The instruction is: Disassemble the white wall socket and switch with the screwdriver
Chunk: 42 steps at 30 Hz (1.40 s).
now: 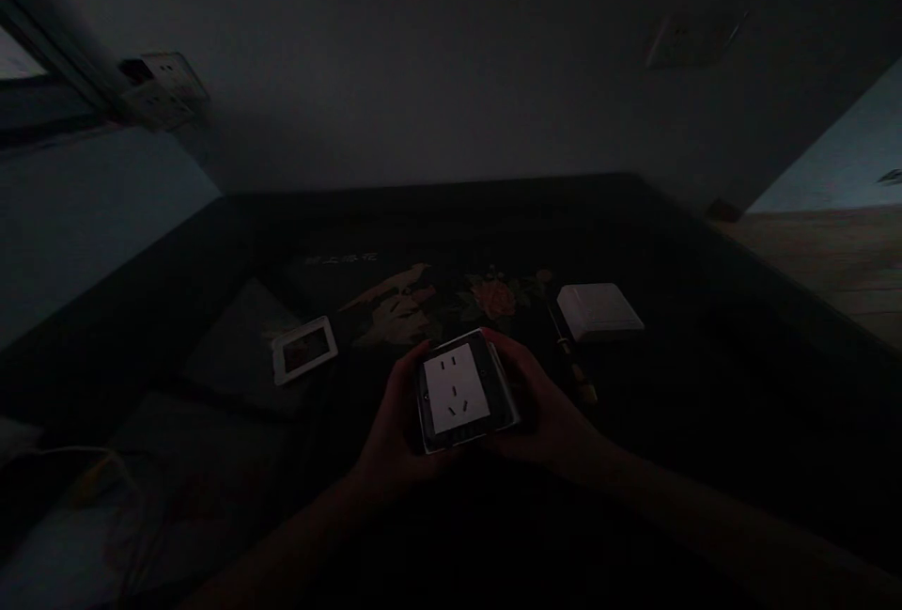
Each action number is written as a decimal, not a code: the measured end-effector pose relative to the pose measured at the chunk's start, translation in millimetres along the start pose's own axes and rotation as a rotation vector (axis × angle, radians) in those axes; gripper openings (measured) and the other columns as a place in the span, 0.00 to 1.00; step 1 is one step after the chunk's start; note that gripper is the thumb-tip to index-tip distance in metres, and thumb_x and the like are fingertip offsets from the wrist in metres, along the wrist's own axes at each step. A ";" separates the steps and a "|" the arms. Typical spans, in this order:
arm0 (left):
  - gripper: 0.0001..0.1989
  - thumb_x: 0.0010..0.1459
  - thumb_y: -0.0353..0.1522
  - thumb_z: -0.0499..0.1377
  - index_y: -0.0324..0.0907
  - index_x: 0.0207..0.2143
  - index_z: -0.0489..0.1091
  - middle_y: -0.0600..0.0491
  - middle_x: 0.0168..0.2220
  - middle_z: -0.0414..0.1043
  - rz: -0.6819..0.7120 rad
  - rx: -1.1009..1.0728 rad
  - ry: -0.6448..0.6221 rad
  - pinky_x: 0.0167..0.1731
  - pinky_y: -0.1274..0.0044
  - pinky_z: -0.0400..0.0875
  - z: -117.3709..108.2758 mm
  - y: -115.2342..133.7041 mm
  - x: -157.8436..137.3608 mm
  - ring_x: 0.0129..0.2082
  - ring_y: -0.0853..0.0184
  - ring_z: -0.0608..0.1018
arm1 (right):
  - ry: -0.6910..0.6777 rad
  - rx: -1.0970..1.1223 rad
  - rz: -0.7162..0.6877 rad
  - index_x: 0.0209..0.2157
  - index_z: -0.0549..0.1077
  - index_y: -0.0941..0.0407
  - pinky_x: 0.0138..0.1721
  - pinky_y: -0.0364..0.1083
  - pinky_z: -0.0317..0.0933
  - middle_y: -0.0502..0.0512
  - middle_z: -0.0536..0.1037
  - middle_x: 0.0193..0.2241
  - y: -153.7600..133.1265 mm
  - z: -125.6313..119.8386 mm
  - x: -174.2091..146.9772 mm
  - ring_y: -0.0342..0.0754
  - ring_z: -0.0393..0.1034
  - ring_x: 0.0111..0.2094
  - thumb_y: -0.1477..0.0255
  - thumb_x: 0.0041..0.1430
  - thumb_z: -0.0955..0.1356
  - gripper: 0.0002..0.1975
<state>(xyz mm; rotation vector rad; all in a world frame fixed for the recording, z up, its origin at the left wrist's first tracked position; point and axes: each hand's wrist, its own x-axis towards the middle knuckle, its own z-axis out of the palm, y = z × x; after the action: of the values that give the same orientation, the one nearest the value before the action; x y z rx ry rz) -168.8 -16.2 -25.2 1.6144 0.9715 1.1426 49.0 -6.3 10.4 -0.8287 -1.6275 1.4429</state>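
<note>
Between my two hands is a wall socket (457, 390) with a white face, several slots and a dark surround, its front turned up toward me. My left hand (403, 413) is closed around its left side. My right hand (532, 398) grips the right edge, fingers wrapped over the far corner. Just right of my right hand lies a screwdriver (576, 367) with a dark and yellowish handle. A white square frame (304, 350), which looks like a socket cover, rests on the table to the left. The scene is very dim, so finger detail is partly lost.
A white box-like block (600, 311) stands beyond the screwdriver on the dark table (451, 215), which bears a printed flower and bird pattern. Wall sockets (165, 88) are at the left, and another plate (694, 39) is at the right. A pale cable (77, 449) runs at lower left.
</note>
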 end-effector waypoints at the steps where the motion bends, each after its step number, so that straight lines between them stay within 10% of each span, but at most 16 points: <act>1: 0.48 0.48 0.45 0.70 0.49 0.65 0.47 0.40 0.62 0.60 0.021 0.055 0.004 0.59 0.56 0.66 -1.5 -2.0 0.5 0.63 0.47 0.67 | 0.003 -0.059 -0.003 0.66 0.53 0.47 0.59 0.61 0.62 0.62 0.64 0.64 -0.6 -2.4 -1.0 0.60 0.62 0.63 0.68 0.50 0.77 0.46; 7: 0.47 0.48 0.36 0.70 0.52 0.65 0.49 0.41 0.62 0.58 0.103 0.336 -0.070 0.59 0.52 0.65 -1.3 -1.3 0.2 0.62 0.46 0.66 | 0.010 -0.400 0.085 0.63 0.62 0.46 0.57 0.63 0.63 0.60 0.68 0.62 -9.3 -34.3 -24.3 0.60 0.65 0.60 0.63 0.54 0.76 0.38; 11: 0.49 0.46 0.35 0.71 0.53 0.66 0.48 0.41 0.62 0.60 0.091 0.451 -0.170 0.57 0.54 0.69 2.6 0.8 -1.1 0.61 0.46 0.68 | 0.303 -0.769 0.121 0.45 0.76 0.51 0.46 0.57 0.70 0.59 0.79 0.46 -8.3 -61.6 -42.2 0.57 0.75 0.46 0.60 0.64 0.67 0.13; 19: 0.52 0.45 0.37 0.72 0.53 0.67 0.47 0.41 0.64 0.59 0.034 0.503 -0.228 0.57 0.54 0.69 3.0 -9.7 -3.3 0.62 0.45 0.67 | 0.450 -1.077 0.211 0.48 0.72 0.55 0.41 0.59 0.67 0.63 0.79 0.41 27.8 -78.6 -43.0 0.62 0.74 0.41 0.61 0.59 0.69 0.18; 32: 0.51 0.48 0.37 0.70 0.55 0.68 0.45 0.41 0.66 0.57 0.014 0.461 -0.215 0.58 0.50 0.66 2.4 -12.2 -6.4 0.64 0.44 0.65 | 0.451 -0.989 0.128 0.50 0.72 0.52 0.45 0.61 0.66 0.60 0.81 0.45 36.6 -77.6 -34.1 0.61 0.76 0.44 0.69 0.61 0.65 0.15; 42: 0.58 0.44 0.37 0.73 0.57 0.70 0.41 0.42 0.68 0.54 -0.022 0.584 -0.351 0.59 0.45 0.62 0.8 -19.5 -11.1 0.67 0.40 0.58 | 0.848 -0.351 0.125 0.37 0.77 0.47 0.28 0.48 0.68 0.51 0.79 0.32 -16.3 -76.1 -47.3 0.49 0.73 0.30 0.64 0.53 0.74 0.09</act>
<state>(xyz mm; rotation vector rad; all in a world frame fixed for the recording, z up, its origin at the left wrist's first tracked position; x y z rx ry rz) -172.9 -21.2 -46.7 2.1661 1.1416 0.5432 138.9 -13.8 23.0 -1.5086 -1.1688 0.6949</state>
